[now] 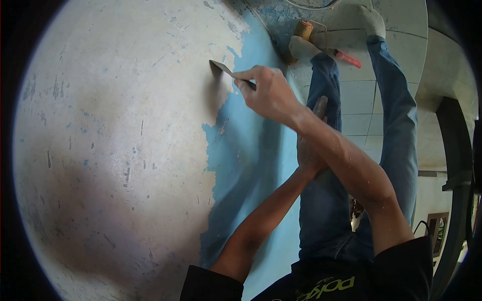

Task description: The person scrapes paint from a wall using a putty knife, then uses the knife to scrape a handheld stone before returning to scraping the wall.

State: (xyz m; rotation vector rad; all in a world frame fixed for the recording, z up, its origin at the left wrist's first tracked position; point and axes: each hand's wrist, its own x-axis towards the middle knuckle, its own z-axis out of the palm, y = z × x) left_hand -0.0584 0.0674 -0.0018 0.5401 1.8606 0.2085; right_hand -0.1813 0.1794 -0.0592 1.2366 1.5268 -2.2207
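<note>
My right hand (268,90) is closed round a putty knife (221,66), the thumb and forefinger pressed along it near the blade. The blade's edge is at the wall (125,125), on a pale scraped patch just beside the ragged border of the blue paint (236,145). Below the right forearm, my left hand (307,150) lies on my jeans leg (326,215). Its fingers reach forward along the shin, and the forearm hides part of it.
By my foot on the tiled floor (354,95) lies a paint roller (303,30) with a wire frame. A tool with a red handle (347,57) is beside it. Paint flakes are scattered near a white round rim (316,7). A dark post (454,135) stands at the right.
</note>
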